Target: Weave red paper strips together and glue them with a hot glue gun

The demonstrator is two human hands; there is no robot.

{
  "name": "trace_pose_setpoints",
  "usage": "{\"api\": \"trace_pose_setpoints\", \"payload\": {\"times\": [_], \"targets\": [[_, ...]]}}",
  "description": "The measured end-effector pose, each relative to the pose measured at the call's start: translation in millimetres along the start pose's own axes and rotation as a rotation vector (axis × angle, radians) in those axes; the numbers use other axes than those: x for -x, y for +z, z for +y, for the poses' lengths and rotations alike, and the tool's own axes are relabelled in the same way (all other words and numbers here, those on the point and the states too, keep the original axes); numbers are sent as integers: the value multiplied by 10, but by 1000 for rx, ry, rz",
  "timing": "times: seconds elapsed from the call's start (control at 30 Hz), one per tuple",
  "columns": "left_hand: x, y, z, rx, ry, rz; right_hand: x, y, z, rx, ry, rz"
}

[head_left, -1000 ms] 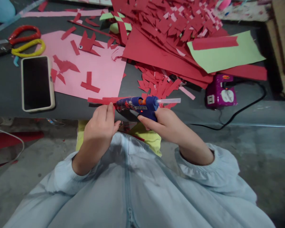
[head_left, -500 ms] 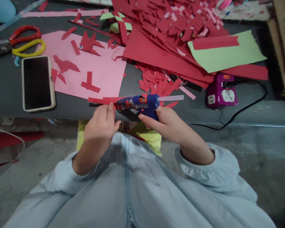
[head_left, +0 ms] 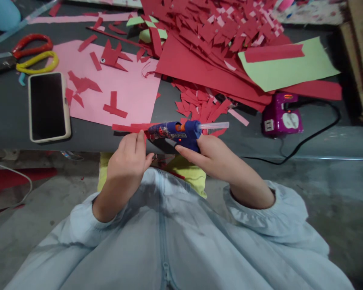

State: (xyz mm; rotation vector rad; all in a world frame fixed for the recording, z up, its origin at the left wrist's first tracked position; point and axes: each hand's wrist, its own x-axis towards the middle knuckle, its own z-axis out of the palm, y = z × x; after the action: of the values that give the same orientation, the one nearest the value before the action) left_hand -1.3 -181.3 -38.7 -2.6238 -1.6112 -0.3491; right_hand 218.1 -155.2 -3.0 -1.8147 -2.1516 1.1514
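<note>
My right hand (head_left: 213,155) is wrapped round the handle of a blue glue gun (head_left: 185,135), and a clear glue stick (head_left: 216,125) juts from its back end. The gun's nozzle points left, close to the fingertips of my left hand (head_left: 128,155). Those fingers are pressed together on a red paper strip (head_left: 139,128) at the table's front edge; part of the strip is hidden under them. Beyond lies a pink sheet (head_left: 133,98) with a red paper fish (head_left: 111,56) and several red scraps on it.
A phone (head_left: 47,106) and scissors (head_left: 36,62) lie on the left. Red cut paper (head_left: 199,102) and a larger red heap (head_left: 217,24) cover the middle and back. On the right are a green sheet (head_left: 293,70), a purple power adapter (head_left: 282,114) with its black cord (head_left: 308,141), and cardboard (head_left: 362,52).
The glue stick juts out less from the back of the glue gun than before, and the gun has tilted slightly. My left hand has stayed in place on the paper strip.
</note>
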Motion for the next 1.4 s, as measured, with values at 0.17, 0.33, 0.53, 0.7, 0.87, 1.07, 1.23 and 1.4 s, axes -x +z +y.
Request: {"api": "trace_pose_setpoints", "payload": {"times": [0.17,0.33,0.53,0.7,0.87,1.07,1.23,1.4], "targets": [[0,-4,6,50,-24,-5,9,2,20,-31,1,5],[6,-9,4,14,-15,5,14,42,61,-83,-17,61],[2,-14,12,1,-21,0,13,63,78,-130,-31,87],[1,-26,16,7,-21,-9,13,53,81,-130,-51,101],[1,-16,3,28,-23,-12,15,69,93,-153,-40,95],[-5,-21,9,40,-46,-16,13,72,86,-199,-6,63],[-7,-12,1,26,-15,10,9,66,98,-260,-57,49],[-5,5,-6,2,-16,20,13,76,102,-269,-33,74]]}}
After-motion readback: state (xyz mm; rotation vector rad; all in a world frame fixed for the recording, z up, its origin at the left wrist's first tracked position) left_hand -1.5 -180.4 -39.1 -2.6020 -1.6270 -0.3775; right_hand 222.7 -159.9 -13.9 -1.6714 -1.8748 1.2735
